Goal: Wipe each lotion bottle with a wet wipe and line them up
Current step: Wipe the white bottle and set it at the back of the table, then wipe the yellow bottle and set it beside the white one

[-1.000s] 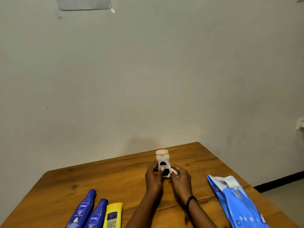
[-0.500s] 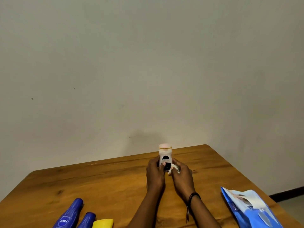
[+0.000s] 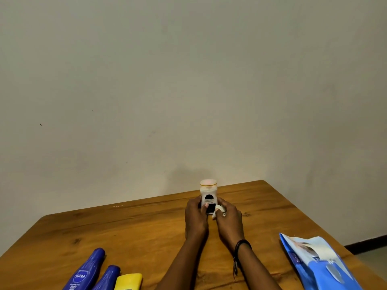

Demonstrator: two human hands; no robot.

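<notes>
The small white lotion bottle (image 3: 208, 195) stands upright near the wooden table's (image 3: 125, 229) far edge. The left hand (image 3: 195, 216) grips its left side; the right hand (image 3: 229, 218), equally near, pinches a crumpled wet wipe (image 3: 218, 212) against its lower right.

Open desk (image 3: 125, 225) is left between the centre and the near-left corner, where two blue bottles (image 3: 88, 271) and a yellow bottle (image 3: 128, 281) are laid side by side. The near-right side is blocked by a blue wipes pack (image 3: 320, 266). The far centre is occupied by an upright white bottle (image 3: 208, 195) close to the wall (image 3: 188, 80).
</notes>
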